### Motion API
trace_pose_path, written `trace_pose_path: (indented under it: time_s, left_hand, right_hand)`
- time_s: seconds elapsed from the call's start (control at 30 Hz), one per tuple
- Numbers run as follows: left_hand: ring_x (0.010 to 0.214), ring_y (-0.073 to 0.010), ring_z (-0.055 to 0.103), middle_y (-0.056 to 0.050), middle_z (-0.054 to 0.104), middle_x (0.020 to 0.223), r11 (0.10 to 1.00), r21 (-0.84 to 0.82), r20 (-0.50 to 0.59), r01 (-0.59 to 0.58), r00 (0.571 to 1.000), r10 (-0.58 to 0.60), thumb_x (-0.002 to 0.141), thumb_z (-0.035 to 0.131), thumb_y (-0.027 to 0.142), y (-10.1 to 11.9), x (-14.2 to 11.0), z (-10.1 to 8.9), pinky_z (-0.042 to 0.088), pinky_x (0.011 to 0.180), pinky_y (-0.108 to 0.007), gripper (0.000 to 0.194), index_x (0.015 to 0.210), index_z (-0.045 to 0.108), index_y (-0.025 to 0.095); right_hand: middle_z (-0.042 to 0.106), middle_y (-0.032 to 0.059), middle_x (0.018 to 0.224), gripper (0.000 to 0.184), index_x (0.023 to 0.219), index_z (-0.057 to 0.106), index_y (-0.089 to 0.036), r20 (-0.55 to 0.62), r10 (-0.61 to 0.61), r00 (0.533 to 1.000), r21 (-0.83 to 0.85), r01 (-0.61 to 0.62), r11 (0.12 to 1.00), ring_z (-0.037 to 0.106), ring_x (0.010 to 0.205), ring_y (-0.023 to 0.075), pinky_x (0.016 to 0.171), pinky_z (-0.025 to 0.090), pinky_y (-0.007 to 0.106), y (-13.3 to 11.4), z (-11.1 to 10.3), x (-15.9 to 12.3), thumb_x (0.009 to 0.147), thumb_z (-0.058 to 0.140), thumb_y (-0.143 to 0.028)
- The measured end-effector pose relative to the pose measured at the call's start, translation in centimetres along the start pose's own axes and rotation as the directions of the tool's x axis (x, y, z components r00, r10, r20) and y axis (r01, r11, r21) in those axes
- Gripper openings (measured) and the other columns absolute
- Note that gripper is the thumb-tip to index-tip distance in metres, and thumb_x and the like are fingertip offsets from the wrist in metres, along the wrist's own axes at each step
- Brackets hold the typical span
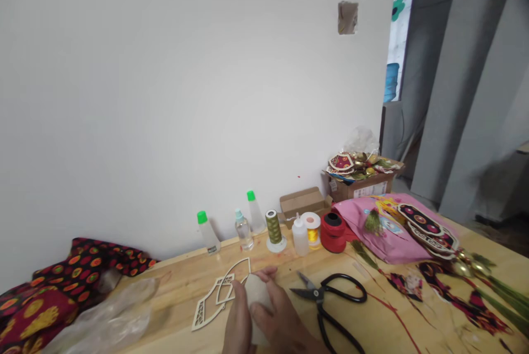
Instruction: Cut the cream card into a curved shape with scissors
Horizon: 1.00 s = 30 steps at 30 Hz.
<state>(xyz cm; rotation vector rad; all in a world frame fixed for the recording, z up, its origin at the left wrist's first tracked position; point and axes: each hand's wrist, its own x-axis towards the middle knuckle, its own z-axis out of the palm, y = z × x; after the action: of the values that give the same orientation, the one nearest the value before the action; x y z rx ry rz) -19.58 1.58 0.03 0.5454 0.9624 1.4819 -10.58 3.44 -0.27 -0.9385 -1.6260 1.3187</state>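
Between my two hands is a whitish object with a rounded top point(256, 289); its lower part is mostly covered, and I cannot tell its kind. My left hand point(237, 321) presses along its left side. The fingers and thumb of my right hand point(283, 318) wrap round it from the right. Just beyond my left hand lie pale cut-out frames point(203, 310) with lattice patterns, partly overlapping. Black-handled scissors point(317, 294) rest with blades apart, right of my right hand.
Along the wall stand green-capped bottles point(206, 232), a clear bottle point(243, 231), a green thread spool point(273, 228), a white squeeze bottle point(300, 238) and red thread point(333, 234). Patterned cloth point(45, 293) and plastic wrap point(107, 315) lie left; a pink bag point(380, 227) and tassels point(504, 304) lie right.
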Motion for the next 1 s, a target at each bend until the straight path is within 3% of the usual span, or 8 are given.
trace_pose_path:
  time_s: [0.1, 0.23, 0.4, 0.5, 0.63, 0.8, 1.0]
  left_hand:
    - [0.096, -0.0233, 0.056, -0.009, 0.066, 0.097, 1.000, 0.004, -0.028, -0.014, 1.000, 0.014, 0.071, 0.040, 0.058, -0.2, 0.1, -0.2, 0.040, 0.085, -0.033, 0.054, 0.095, 0.064, 0.016]
    - [0.091, -0.0236, 0.058, -0.009, 0.068, 0.089, 0.999, 0.035, -0.069, -0.012, 0.998, 0.014, 0.070, 0.041, 0.060, -0.6, -0.1, 0.2, 0.043, 0.081, -0.033, 0.055, 0.091, 0.064, 0.014]
    - [0.086, -0.0234, 0.059, -0.010, 0.067, 0.090, 0.984, 0.138, -0.105, -0.116, 0.986, 0.131, 0.066, 0.046, 0.061, -0.7, -0.5, 1.1, 0.044, 0.078, -0.032, 0.055, 0.089, 0.064, 0.015]
    - [0.086, -0.0220, 0.059, -0.009, 0.066, 0.094, 0.989, 0.113, -0.090, -0.095, 0.990, 0.106, 0.066, 0.045, 0.061, -0.4, -0.4, 1.0, 0.043, 0.078, -0.031, 0.053, 0.089, 0.064, 0.017]
    - [0.084, -0.0217, 0.060, -0.006, 0.067, 0.088, 0.995, -0.081, -0.026, -0.061, 0.998, 0.059, 0.069, 0.042, 0.060, 0.0, -0.2, 0.6, 0.044, 0.077, -0.032, 0.048, 0.079, 0.063, 0.018]
    - [0.084, -0.0203, 0.059, -0.003, 0.067, 0.080, 0.990, -0.140, -0.071, -0.031, 0.997, 0.021, 0.070, 0.044, 0.057, -0.1, -0.2, 0.6, 0.044, 0.076, -0.031, 0.042, 0.076, 0.061, 0.019]
    - [0.083, -0.0196, 0.059, -0.003, 0.066, 0.081, 0.992, -0.107, -0.061, -0.067, 0.996, 0.060, 0.070, 0.043, 0.057, -0.3, -0.4, 1.1, 0.042, 0.078, -0.029, 0.041, 0.068, 0.059, 0.019]
  right_hand:
    - [0.053, 0.0109, 0.114, 0.051, 0.114, 0.051, -0.014, -0.092, -0.021, 0.996, -0.069, 0.015, 0.998, 0.046, 0.109, 0.0231, 0.093, 0.035, 0.034, 0.4, 0.5, 0.1, 0.063, 0.046, -0.017]
    - [0.055, 0.0137, 0.111, 0.054, 0.112, 0.052, -0.011, -0.130, -0.030, 0.991, -0.153, 0.010, 0.988, 0.049, 0.106, 0.0258, 0.092, 0.036, 0.037, 1.4, 0.9, 0.3, 0.059, 0.046, -0.015]
    - [0.058, 0.0150, 0.102, 0.053, 0.108, 0.054, -0.009, -0.196, -0.034, 0.980, -0.162, 0.002, 0.987, 0.053, 0.098, 0.0284, 0.086, 0.040, 0.039, 2.4, 0.8, 0.3, 0.056, 0.044, -0.014]
    - [0.055, 0.0128, 0.110, 0.054, 0.111, 0.052, -0.010, -0.112, -0.053, 0.992, -0.056, 0.047, 0.997, 0.050, 0.103, 0.0243, 0.089, 0.038, 0.035, 1.5, 0.1, -0.1, 0.058, 0.040, -0.013]
    - [0.055, 0.0069, 0.112, 0.052, 0.114, 0.049, -0.015, 0.069, -0.095, 0.993, 0.140, 0.084, 0.987, 0.052, 0.100, 0.0184, 0.083, 0.042, 0.027, -0.8, -0.7, -0.5, 0.063, 0.038, -0.012]
    - [0.059, 0.0076, 0.104, 0.044, 0.106, 0.054, -0.015, -0.095, -0.115, 0.989, 0.003, 0.116, 0.993, 0.052, 0.099, 0.0201, 0.087, 0.040, 0.029, -0.5, 0.3, 0.0, 0.063, 0.042, -0.013]
    - [0.048, 0.0118, 0.122, 0.055, 0.117, 0.049, -0.011, -0.180, -0.026, 0.983, -0.025, 0.022, 0.999, 0.040, 0.115, 0.0231, 0.098, 0.030, 0.033, 2.6, 1.5, -0.1, 0.062, 0.045, -0.012]
